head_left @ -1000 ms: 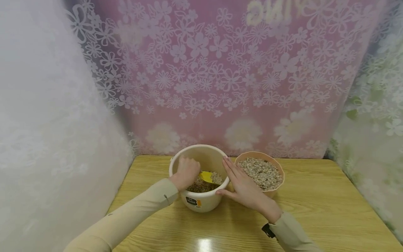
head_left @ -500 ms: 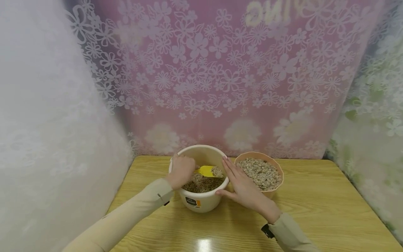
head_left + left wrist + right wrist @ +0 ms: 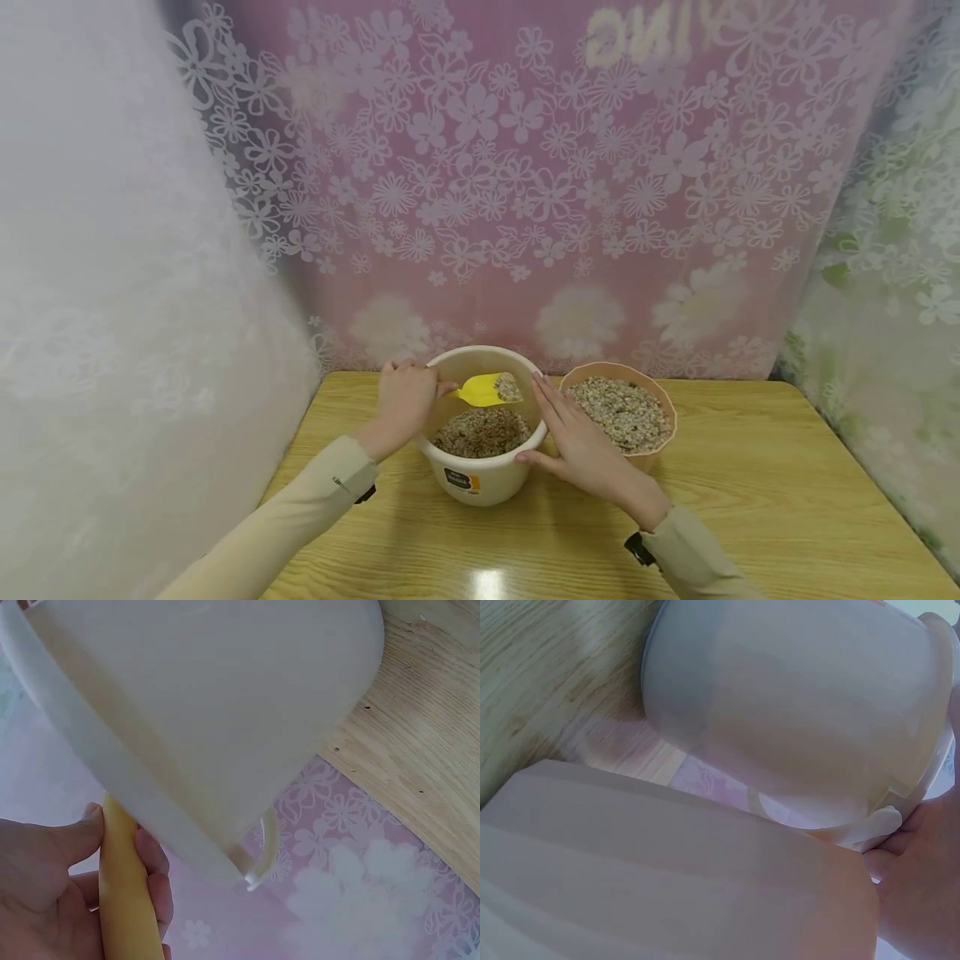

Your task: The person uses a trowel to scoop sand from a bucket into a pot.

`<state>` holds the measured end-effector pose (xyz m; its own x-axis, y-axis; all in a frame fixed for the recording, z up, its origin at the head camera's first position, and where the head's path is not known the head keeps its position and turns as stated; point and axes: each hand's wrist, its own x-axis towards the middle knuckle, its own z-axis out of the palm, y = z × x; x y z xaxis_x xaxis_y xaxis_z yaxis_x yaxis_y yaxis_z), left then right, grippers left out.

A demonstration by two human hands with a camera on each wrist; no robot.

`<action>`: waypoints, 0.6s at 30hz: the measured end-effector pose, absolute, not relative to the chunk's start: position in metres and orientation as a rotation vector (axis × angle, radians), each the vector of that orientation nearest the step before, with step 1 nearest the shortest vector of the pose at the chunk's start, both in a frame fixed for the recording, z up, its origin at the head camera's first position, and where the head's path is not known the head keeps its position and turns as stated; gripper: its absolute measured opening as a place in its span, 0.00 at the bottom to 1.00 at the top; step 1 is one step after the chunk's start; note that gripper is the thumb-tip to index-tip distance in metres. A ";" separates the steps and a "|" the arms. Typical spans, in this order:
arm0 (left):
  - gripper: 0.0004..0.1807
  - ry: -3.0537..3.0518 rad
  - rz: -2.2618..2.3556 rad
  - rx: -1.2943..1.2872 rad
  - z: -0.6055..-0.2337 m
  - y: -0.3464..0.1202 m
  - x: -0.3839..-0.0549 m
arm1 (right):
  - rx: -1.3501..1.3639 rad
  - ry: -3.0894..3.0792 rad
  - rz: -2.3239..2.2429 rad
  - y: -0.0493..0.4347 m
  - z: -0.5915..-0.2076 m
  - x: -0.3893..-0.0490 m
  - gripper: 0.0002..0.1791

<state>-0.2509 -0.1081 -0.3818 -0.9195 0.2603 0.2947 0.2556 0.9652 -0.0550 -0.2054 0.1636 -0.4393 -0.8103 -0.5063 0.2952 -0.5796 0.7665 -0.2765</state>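
A yellow scoop (image 3: 476, 391) carrying some pale grain flakes is held by its handle in my left hand (image 3: 407, 402). In the left wrist view, thumb and fingers wrap around the yellow handle (image 3: 127, 877) just outside the rim. Below the scoop, the white bucket (image 3: 483, 482) contains a brownish grain mix (image 3: 480, 432). My right hand (image 3: 588, 450) rests on the bucket's right rim, fingers straight and thumb spread toward the near side. The right wrist view has that hand (image 3: 922, 877) at the rim beside a white handle lug (image 3: 881, 823).
Close to the bucket's right side stands an orange pot (image 3: 663, 400) filled with pale flakes (image 3: 618, 412). Both stand toward the back of the wooden table (image 3: 750, 492). A pink floral curtain (image 3: 480, 208) hangs behind, with pale sheets at both sides.
My left hand has risen and moved left, lifting the scoop with flakes from the grain mix to above it. The right hand stays on the rim.
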 end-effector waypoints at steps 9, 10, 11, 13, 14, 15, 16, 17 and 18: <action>0.18 -2.733 -0.118 -0.415 -0.380 -0.124 -0.238 | 0.886 -2.712 0.374 0.166 -0.441 -0.212 0.58; 0.19 -2.720 -0.117 -0.419 -0.380 -0.125 -0.237 | 0.890 -2.709 0.366 0.167 -0.441 -0.213 0.58; 0.19 -2.708 -0.118 -0.424 -0.380 -0.126 -0.237 | 0.892 -2.707 0.361 0.167 -0.440 -0.213 0.58; 0.19 -2.680 -0.117 -0.434 -0.381 -0.128 -0.236 | 0.904 -2.699 0.361 0.168 -0.439 -0.213 0.58; 0.19 -2.667 -0.122 -0.438 -0.381 -0.128 -0.235 | 0.907 -2.694 0.356 0.169 -0.439 -0.213 0.57; 0.19 -2.654 -0.120 -0.444 -0.381 -0.129 -0.234 | 0.907 -2.689 0.361 0.171 -0.439 -0.213 0.56; 0.19 -2.643 -0.119 -0.449 -0.380 -0.129 -0.234 | 0.903 -2.690 0.367 0.173 -0.438 -0.213 0.56; 0.19 -2.635 -0.121 -0.452 -0.380 -0.129 -0.234 | 0.899 -2.697 0.379 0.176 -0.438 -0.213 0.55; 0.20 -2.630 -0.119 -0.454 -0.379 -0.129 -0.234 | 0.889 -2.697 0.386 0.180 -0.438 -0.213 0.54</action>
<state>-0.2339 -0.1289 -0.3785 -0.8368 0.2959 0.4607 0.3364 0.9417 0.0062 -0.2135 0.1800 -0.4380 -0.7732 -0.5363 0.3384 -0.6097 0.7755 -0.1640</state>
